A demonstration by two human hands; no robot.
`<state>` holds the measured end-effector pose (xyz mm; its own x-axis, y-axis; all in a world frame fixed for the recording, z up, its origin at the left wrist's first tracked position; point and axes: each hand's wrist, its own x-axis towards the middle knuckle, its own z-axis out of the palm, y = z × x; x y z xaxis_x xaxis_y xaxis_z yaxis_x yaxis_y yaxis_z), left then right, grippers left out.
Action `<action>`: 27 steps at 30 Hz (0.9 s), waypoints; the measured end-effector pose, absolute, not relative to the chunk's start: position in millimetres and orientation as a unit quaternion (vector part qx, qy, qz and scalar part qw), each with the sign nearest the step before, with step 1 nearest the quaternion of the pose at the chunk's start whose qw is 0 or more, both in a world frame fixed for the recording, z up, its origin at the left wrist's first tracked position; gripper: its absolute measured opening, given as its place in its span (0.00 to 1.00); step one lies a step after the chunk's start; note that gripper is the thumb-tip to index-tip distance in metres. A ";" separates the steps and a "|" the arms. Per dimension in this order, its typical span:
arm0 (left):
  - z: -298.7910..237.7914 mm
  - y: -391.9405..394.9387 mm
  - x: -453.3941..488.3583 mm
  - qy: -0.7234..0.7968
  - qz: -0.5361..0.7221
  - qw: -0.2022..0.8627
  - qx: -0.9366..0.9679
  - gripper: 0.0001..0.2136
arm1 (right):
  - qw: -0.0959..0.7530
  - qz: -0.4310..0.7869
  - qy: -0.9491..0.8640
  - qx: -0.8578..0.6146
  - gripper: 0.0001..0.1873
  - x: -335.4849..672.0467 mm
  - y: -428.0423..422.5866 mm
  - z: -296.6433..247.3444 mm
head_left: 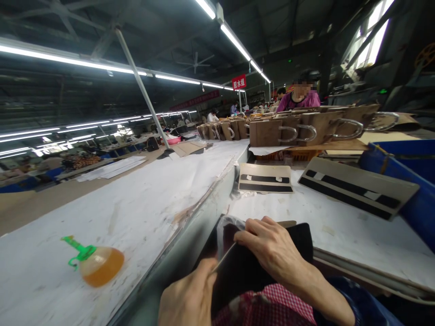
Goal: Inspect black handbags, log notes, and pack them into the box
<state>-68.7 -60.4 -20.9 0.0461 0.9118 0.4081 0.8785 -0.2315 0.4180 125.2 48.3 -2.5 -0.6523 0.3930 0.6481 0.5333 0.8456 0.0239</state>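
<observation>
A dark flat piece point(244, 271), like a sheet of black card or leather, rests on my lap at the edge of the workbench. My left hand point(188, 299) grips its lower left edge with the fingers closed. My right hand point(272, 251) lies over its top edge, fingers curled round the rim. A clear plastic wrap point(226, 226) shows just behind the piece.
A squeeze bottle of amber liquid with a green nozzle point(97, 262) lies on the white paper-covered belt point(142, 208) to the left. Brown cards with black strips point(265, 178) point(356, 186) lie ahead. A blue bin point(404, 172) stands right. Brown bags with handles point(306, 127) line the back, near a seated person point(299, 97).
</observation>
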 end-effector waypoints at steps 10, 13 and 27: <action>-8.4 -22.3 -21.4 0.749 0.175 0.002 0.640 0.16 | 0.342 -0.131 -0.896 -0.250 0.08 125.9 29.0 6.4; -16.0 -27.1 -41.7 0.730 0.230 0.036 0.642 0.15 | 0.369 -0.136 -0.881 -0.263 0.08 151.7 30.7 4.2; -11.3 -59.5 -77.1 0.615 0.374 -0.011 0.695 0.09 | 0.487 0.394 -0.676 -0.387 0.20 184.4 66.2 -15.3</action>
